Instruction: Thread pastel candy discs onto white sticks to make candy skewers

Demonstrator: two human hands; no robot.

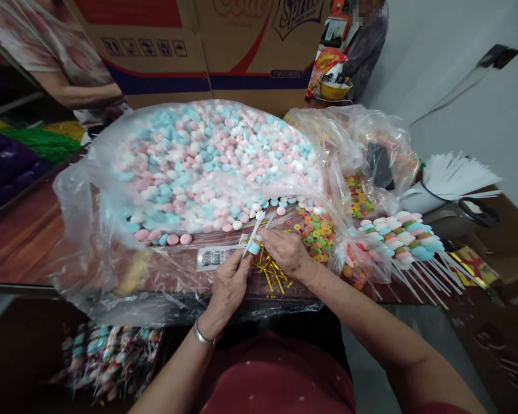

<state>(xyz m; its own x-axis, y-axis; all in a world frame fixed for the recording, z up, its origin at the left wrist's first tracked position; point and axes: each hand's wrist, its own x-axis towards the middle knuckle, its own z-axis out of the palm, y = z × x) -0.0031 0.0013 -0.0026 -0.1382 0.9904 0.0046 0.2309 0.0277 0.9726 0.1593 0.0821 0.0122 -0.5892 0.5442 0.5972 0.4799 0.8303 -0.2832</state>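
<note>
My left hand is closed around the lower part of a white candy stick, which carries a blue piece and an orange-toned one and leans up and to the right. Pinched at the candy's right side are the fingers of my right hand; whether they hold a separate piece is hidden. Under that hand lie several gold twist ties. Just beyond both hands, pink, blue and white candies fill a large clear plastic bag. Gummy rings lie right of my right hand.
At right lies a stack of filled candy skewers, near a container of white sticks. A printed label packet is left of my hands. A large cardboard box stands behind. Wrapped skewers sit below the table's edge. Two people are nearby.
</note>
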